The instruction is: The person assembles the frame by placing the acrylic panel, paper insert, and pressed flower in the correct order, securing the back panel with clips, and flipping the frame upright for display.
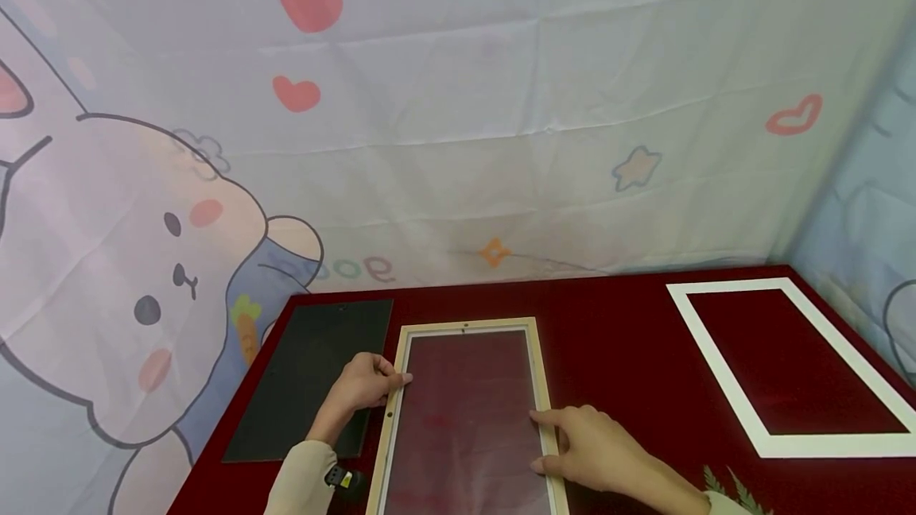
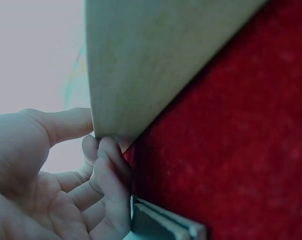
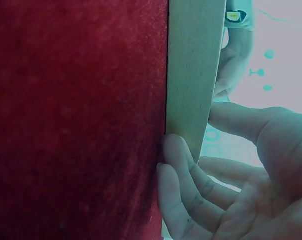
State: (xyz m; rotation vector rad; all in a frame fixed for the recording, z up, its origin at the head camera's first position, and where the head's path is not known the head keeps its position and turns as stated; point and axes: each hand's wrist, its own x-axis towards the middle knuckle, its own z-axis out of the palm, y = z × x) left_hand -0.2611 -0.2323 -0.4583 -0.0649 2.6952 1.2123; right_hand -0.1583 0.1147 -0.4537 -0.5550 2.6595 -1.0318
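A light wooden picture frame (image 1: 538, 368) with a clear sheet (image 1: 465, 420) inside its rim lies on the dark red cloth, its near end cut off by the head view. My left hand (image 1: 366, 381) grips its left side, thumb over the top edge and curled fingers against the outer side (image 2: 135, 55). On the opposite side, my right hand (image 1: 590, 447) holds the right rail, with fingertips on the inner edge. In the right wrist view, other fingers (image 3: 178, 150) press the rail's outer face (image 3: 193, 65).
A dark backing board (image 1: 315, 372) lies at the left, close to the left hand. At the right is a white rectangular mat border (image 1: 723, 364). Green fern-like leaves (image 1: 744, 493) show by the right sleeve. A printed cloth (image 1: 444, 102) hangs behind the red table (image 1: 608, 340).
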